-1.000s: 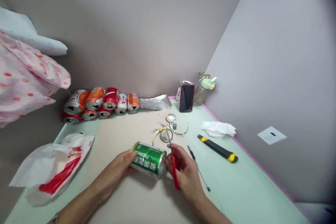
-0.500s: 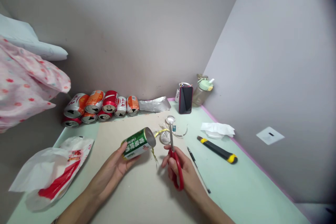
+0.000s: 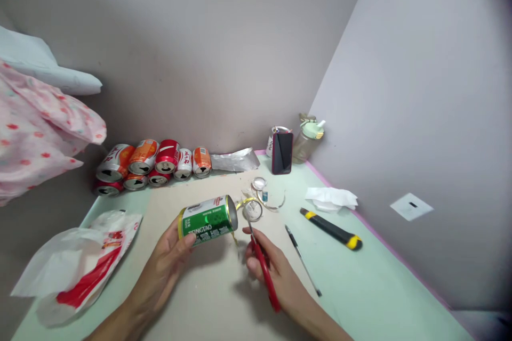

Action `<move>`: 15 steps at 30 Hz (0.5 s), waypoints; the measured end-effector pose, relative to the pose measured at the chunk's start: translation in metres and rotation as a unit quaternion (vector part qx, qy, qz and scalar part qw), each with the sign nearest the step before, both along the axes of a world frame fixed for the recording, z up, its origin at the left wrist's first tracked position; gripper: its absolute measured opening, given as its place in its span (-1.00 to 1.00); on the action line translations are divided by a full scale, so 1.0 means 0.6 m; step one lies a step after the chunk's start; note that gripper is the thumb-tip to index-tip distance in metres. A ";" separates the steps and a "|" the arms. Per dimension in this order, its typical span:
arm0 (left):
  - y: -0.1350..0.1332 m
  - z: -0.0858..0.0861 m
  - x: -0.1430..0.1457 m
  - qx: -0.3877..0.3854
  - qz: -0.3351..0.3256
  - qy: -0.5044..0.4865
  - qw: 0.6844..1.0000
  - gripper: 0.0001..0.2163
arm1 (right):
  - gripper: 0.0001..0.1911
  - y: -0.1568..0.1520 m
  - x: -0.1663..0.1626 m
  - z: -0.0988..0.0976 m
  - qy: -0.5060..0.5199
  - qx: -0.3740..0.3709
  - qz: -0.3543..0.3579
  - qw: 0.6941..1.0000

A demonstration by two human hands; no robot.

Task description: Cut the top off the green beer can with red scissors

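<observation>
My left hand [image 3: 172,250] grips a green and white beer can [image 3: 208,219] by its left end. The can lies nearly sideways, and its cut-open end faces right. In my right hand [image 3: 272,266] is a pair of scissors [image 3: 264,272] with red handles; the blades point up and away, a little right of the can and apart from it. Behind the blades lie a round can end [image 3: 253,210], a second metal ring [image 3: 258,184] and thin curled strips of cut metal [image 3: 276,206]. A yellowish strip shows beneath the can's open end.
Several drink cans [image 3: 167,156] are stacked by the back wall beside a flattened metal sheet [image 3: 235,160]. A phone [image 3: 282,153] stands before a bottle [image 3: 306,141]. A pen [image 3: 303,261], utility knife [image 3: 331,229] and tissue [image 3: 331,199] lie right; a plastic bag [image 3: 88,266] lies left.
My left hand has rolled the can, so more of its white side and different lettering now show. The scissors have tilted, their blades dropping lower and to the left.
</observation>
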State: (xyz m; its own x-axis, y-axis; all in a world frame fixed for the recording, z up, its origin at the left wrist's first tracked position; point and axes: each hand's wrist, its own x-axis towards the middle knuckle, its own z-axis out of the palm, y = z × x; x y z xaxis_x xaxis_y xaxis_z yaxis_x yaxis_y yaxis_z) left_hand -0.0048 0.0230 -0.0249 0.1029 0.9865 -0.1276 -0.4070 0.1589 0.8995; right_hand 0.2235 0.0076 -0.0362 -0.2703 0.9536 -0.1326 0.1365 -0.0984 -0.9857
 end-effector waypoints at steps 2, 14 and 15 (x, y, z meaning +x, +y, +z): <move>-0.002 0.004 0.001 -0.001 0.005 0.016 1.000 -0.39 | -0.33 -0.003 -0.002 0.000 -0.017 -0.002 -0.006 1.000; -0.017 0.012 0.007 -0.006 0.003 0.032 0.999 -0.41 | -0.50 -0.009 -0.002 0.016 -0.073 0.019 -0.017 0.997; -0.018 0.013 0.007 -0.012 0.000 0.033 0.999 -0.41 | -0.53 -0.010 -0.002 0.015 -0.074 0.023 -0.016 0.997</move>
State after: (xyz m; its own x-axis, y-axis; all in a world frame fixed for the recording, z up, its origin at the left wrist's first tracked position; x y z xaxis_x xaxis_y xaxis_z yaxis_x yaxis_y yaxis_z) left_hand -0.0003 0.0120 -0.0171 0.0945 0.9829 -0.1578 -0.3473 0.1811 0.9201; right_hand 0.2225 0.0017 -0.0270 -0.2200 0.9674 -0.1252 0.2782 -0.0608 -0.9586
